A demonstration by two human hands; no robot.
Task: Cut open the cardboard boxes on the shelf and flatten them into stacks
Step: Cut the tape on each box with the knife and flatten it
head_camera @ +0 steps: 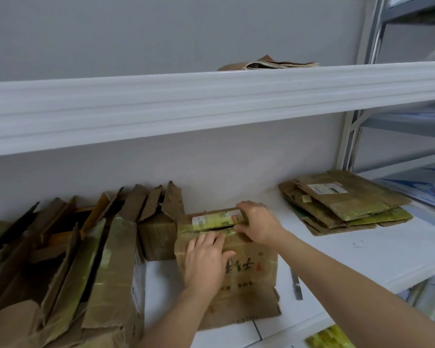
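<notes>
My left hand (206, 259) lay flat on the near top flap of the printed cardboard box (239, 267), fingers straight and pressing down, which I judged was to steady the carton while the other hand worked. My right hand (258, 222) had its fingers curled over the far flap at the taped seam (209, 229), gripping the edge as if to pull the flaps apart; a dark slit already showed along that seam, though whether the tape was fully cut I could not tell. The box sat on the white shelf (362, 252), its lower flaps splayed toward me. Just beside it on my right lay a utility knife (296, 285), or so the slim grey shape seemed. Opened boxes (86, 259) crowded the left, awaiting flattening. A stack of flattened cardboard (344, 199) rested well apart on the right, another (274, 64) on the shelf above.
</notes>
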